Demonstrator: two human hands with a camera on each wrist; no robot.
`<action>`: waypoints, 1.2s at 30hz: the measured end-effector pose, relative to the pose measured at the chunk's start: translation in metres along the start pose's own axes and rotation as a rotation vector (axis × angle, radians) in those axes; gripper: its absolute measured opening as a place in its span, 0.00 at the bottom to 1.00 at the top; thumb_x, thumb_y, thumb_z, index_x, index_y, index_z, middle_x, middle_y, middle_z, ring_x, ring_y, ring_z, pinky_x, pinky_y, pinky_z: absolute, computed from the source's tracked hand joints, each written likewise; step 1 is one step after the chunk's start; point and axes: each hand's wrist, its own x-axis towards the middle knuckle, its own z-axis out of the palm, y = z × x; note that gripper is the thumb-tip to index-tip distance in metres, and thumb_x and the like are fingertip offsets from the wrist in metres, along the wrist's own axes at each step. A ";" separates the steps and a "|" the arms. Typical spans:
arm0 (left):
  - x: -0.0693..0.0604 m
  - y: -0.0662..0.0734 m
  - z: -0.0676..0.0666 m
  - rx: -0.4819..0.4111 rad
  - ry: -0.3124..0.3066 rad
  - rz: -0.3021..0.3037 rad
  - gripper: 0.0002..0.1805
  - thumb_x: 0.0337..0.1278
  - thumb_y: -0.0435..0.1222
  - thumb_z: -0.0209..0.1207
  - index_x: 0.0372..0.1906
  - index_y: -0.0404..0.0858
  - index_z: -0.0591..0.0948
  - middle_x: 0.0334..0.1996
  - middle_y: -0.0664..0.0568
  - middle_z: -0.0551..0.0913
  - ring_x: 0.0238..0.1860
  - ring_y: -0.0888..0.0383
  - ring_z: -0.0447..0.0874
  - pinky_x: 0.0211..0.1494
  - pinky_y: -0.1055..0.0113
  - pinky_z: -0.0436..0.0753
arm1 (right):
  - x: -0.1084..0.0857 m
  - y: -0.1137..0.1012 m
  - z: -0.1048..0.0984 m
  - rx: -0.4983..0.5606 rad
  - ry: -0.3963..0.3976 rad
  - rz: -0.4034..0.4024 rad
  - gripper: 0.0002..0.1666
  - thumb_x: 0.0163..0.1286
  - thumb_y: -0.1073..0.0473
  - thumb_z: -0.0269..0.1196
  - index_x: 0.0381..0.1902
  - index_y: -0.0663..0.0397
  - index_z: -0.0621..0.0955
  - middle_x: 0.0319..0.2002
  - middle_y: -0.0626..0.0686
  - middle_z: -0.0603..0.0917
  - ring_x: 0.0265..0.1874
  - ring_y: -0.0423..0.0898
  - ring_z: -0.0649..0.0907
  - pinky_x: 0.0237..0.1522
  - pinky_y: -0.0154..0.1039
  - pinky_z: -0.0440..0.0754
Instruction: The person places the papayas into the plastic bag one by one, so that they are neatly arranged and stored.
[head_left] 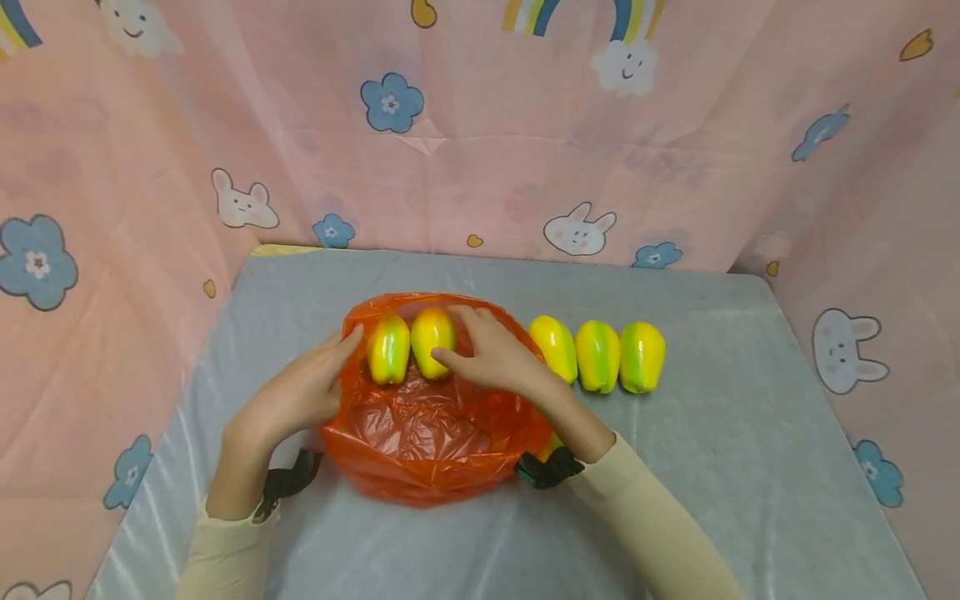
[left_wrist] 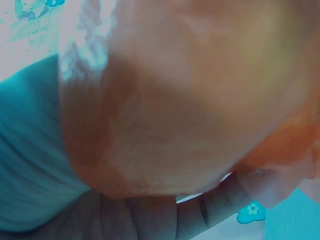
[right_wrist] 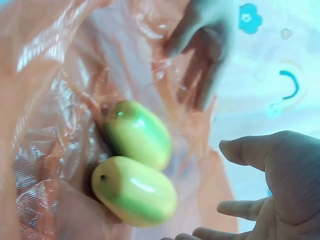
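Note:
A red plastic bag (head_left: pixel 431 479) lies with its mouth spread wide. Inside it, two yellow-green fruits that look like mangoes (head_left: pixel 389 350) (right_wrist: pixel 137 192) rest side by side. My left hand (head_left: pixel 300 396) is at the bag's left rim, thumb and fingers on either side of the thin plastic; in the left wrist view the bag wall hides most of that hand. My right hand (head_left: pixel 491 350) reaches over the right rim, beside the right-hand mango (head_left: pixel 432 342). In the right wrist view this hand (right_wrist: pixel 270 190) has its fingers spread, apart from both fruits.
Right of the bag, a row of three more mangoes (head_left: pixel 597 357) lies on the grey cloth-covered table (head_left: pixel 712 483). A yellow patch shows under my right wrist, partly hidden. Pink patterned curtain (head_left: pixel 465 167) closes off the back and both sides.

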 end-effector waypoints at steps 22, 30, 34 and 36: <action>-0.001 0.002 0.001 0.013 -0.016 -0.023 0.47 0.53 0.17 0.53 0.83 0.29 0.57 0.83 0.28 0.57 0.70 0.36 0.74 0.63 0.46 0.82 | -0.052 0.023 -0.009 0.182 0.095 -0.020 0.44 0.75 0.43 0.65 0.82 0.48 0.64 0.79 0.57 0.68 0.77 0.63 0.71 0.71 0.68 0.76; 0.000 0.004 0.000 0.002 -0.015 -0.031 0.49 0.54 0.17 0.55 0.84 0.30 0.56 0.83 0.29 0.56 0.58 0.40 0.78 0.54 0.53 0.85 | -0.062 0.031 -0.007 0.228 0.146 -0.045 0.40 0.75 0.46 0.66 0.80 0.44 0.67 0.78 0.56 0.71 0.76 0.60 0.73 0.71 0.68 0.77; 0.001 0.003 0.000 0.008 -0.019 -0.022 0.48 0.53 0.17 0.54 0.83 0.29 0.56 0.83 0.29 0.56 0.62 0.38 0.78 0.59 0.49 0.85 | -0.068 0.033 -0.005 0.253 0.195 -0.049 0.37 0.76 0.45 0.66 0.78 0.42 0.69 0.77 0.55 0.72 0.73 0.59 0.76 0.69 0.66 0.80; 0.001 0.003 0.000 0.009 -0.016 -0.021 0.48 0.53 0.17 0.53 0.83 0.28 0.55 0.83 0.29 0.56 0.63 0.38 0.77 0.58 0.48 0.85 | -0.070 0.034 -0.006 0.263 0.215 -0.053 0.37 0.76 0.46 0.65 0.78 0.43 0.69 0.76 0.55 0.73 0.72 0.59 0.77 0.68 0.65 0.81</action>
